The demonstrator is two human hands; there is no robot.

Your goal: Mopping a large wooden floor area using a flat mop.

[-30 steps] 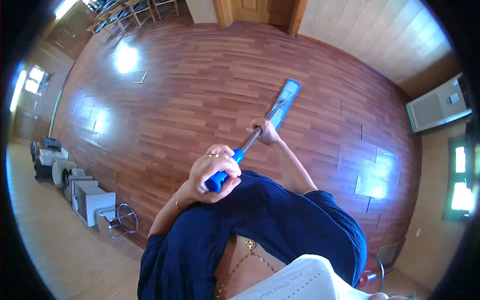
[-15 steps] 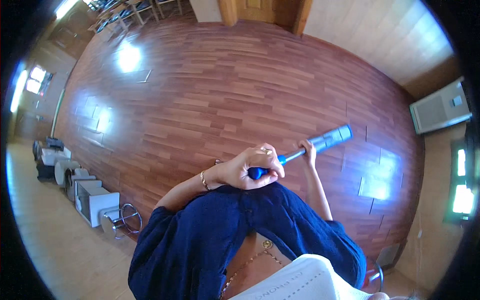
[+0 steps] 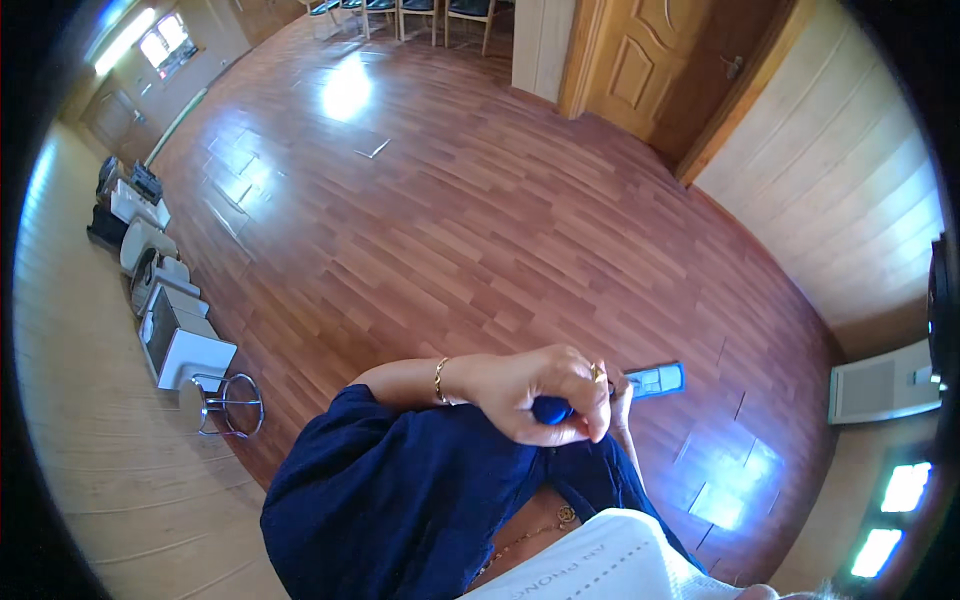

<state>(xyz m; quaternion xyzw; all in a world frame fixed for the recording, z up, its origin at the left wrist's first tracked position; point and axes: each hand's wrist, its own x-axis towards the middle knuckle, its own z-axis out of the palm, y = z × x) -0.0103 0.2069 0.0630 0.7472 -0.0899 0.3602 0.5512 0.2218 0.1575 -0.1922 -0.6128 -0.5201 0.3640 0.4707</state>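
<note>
A flat mop with a blue-ended handle runs from my body out to the right, over the wooden floor [image 3: 500, 250]. My left hand [image 3: 545, 395] is closed around the handle's blue top end [image 3: 552, 410]. Partly hidden behind it, my right hand [image 3: 620, 400] grips the shaft lower down. Beyond the right hand shows the blue and grey mop head [image 3: 658, 380], which seems to lie on the floor. Most of the shaft is covered by my hands.
Along the left wall stand a white cabinet [image 3: 195, 350], a round chrome frame [image 3: 235, 405] and other boxy items. Chairs [image 3: 420, 15] line the far side, left of a wooden door [image 3: 650, 70]. A white appliance [image 3: 880, 382] is by the right wall.
My view has swung, bringing more of the door and chairs into sight. The mop head now shows closer to my hands, and the left hand overlaps the right in view.
</note>
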